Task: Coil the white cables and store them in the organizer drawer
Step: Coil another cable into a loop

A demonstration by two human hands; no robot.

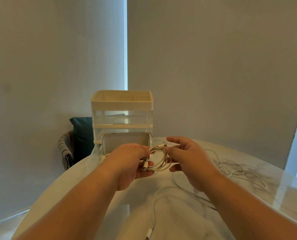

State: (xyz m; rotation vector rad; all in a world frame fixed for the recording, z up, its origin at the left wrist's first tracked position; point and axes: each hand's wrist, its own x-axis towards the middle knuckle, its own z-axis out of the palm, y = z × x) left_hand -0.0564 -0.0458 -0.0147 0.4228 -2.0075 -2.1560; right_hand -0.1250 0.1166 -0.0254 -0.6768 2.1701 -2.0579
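Just in front of the pulled-out drawer (127, 142) at the bottom of the organizer (121, 116), the coiled cable (159, 161) was up off the table (213, 213) between both hands. How would you have finished that step without the coil springing apart?

reply: honestly I'd have left the pinch where the left hand (132, 163) had it, on the coil's left side where the loops and one plug crossed. Fingers and thumb were curled round that bundle, so that hand was doing all the holding. I'd have tucked the free plug at the coil's far edge under a loop, then lowered the whole thing flat into the drawer before letting go

op: and the right hand (191, 161)? didn't look like it was gripping

reply: agreed, it was loose and mostly spread. The thumb tip was against the coil's right edge and the other fingers were straightish above and below it, clamping nothing. Good as a guide, I reckon. The drawer sat just beyond the coil, so it was a short trip. One loose cable (219, 165) sprawled on the table to the right and a nearer cable (149, 232) trailed toward the camera, so I'd guess the job was far from done
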